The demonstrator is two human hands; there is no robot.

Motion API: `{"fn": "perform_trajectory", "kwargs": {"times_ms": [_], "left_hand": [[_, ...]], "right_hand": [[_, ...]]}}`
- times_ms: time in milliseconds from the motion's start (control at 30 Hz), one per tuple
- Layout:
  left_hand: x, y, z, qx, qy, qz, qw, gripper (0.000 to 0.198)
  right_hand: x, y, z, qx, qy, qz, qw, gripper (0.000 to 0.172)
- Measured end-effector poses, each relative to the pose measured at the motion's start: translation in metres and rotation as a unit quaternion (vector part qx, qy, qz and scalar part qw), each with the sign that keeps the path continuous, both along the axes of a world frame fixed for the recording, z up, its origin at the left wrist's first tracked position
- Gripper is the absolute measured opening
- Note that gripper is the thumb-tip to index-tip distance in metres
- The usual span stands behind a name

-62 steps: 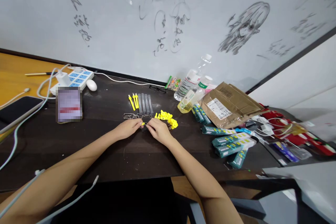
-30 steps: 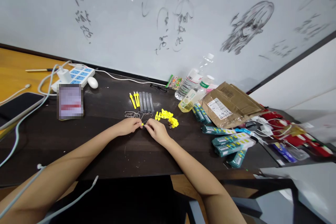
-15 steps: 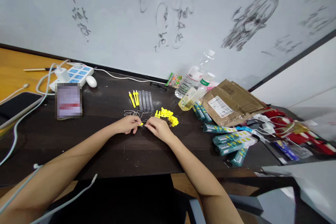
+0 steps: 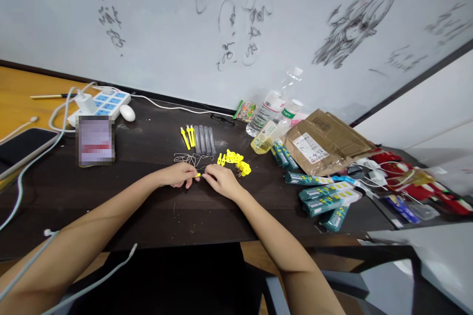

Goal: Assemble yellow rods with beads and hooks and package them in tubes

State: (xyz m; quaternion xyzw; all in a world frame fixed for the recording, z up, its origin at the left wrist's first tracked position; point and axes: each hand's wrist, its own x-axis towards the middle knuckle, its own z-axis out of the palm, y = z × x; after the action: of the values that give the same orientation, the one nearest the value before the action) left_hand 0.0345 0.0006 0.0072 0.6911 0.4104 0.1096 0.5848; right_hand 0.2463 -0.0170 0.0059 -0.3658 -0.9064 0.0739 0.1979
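My left hand [image 4: 180, 175] pinches a small yellow plastic piece [image 4: 198, 174] just above the dark table. Close on its right, my right hand [image 4: 223, 181] has its fingertips pressed together by that piece; whatever they grip is too small to make out. Bent metal wires [image 4: 190, 158] lie right behind both hands. Beyond them are yellow sticks with metal tips [image 4: 187, 138] and a row of clear tubes [image 4: 205, 140]. A pile of yellow plastic pieces [image 4: 236, 158] sits behind my right hand.
Several green boxes [image 4: 327, 199] and a brown cardboard parcel [image 4: 325, 142] are to the right, with bottles [image 4: 266, 113] by the whiteboard. On the left stand a power strip [image 4: 111, 103], a white mouse [image 4: 127, 113] and a phone [image 4: 25, 150]. Cables hang across the left front.
The view has shifted very slightly. Both hands keep almost the same place and grip around the yellow piece, the right fingers moving only a little.
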Motion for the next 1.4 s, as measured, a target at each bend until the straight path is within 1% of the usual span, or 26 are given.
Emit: {"fn": "perform_trajectory", "kwargs": {"times_ms": [100,300,400,500,633,733,867,1000,1133,1267,1400], "left_hand": [[0.001,-0.001,0.002,0.003,0.001,-0.006,1.000,0.026],[0.004,-0.005,0.008,0.030,0.045,-0.017,0.998,0.024],[0.003,-0.005,0.008,0.056,0.054,-0.024,0.997,0.022],[0.003,-0.005,0.006,0.074,0.055,-0.026,0.995,0.019],[0.004,-0.005,0.005,0.039,0.039,-0.002,0.998,0.019],[0.005,-0.005,0.005,0.011,0.033,0.015,0.999,0.020],[0.005,-0.003,0.002,0.016,0.033,0.010,0.999,0.021],[0.005,-0.002,0.002,0.023,0.039,0.002,0.999,0.021],[0.006,-0.006,0.007,0.042,0.043,0.002,0.998,0.024],[0.005,-0.009,0.010,0.063,0.048,0.000,0.997,0.022],[0.003,-0.007,0.009,0.061,0.043,-0.008,0.997,0.019]], "right_hand": [[-0.002,0.000,-0.003,0.001,0.006,-0.001,1.000,0.023],[-0.005,-0.001,-0.008,-0.018,0.033,-0.014,0.999,0.023],[-0.007,-0.003,-0.006,-0.048,0.053,-0.033,0.997,0.020],[-0.008,-0.003,-0.003,-0.094,0.074,-0.043,0.992,0.018],[-0.006,0.001,0.000,-0.154,0.096,-0.022,0.983,0.016],[-0.004,0.003,0.000,-0.167,0.111,-0.018,0.980,0.016],[-0.002,0.002,0.000,-0.161,0.109,-0.006,0.981,0.017],[-0.002,0.002,0.002,-0.126,0.086,0.009,0.988,0.020],[-0.002,0.000,0.004,-0.079,0.033,0.026,0.996,0.019],[-0.003,-0.002,0.005,-0.039,-0.036,0.024,0.998,0.019],[-0.002,-0.001,0.004,-0.032,-0.031,0.024,0.999,0.021]]}}
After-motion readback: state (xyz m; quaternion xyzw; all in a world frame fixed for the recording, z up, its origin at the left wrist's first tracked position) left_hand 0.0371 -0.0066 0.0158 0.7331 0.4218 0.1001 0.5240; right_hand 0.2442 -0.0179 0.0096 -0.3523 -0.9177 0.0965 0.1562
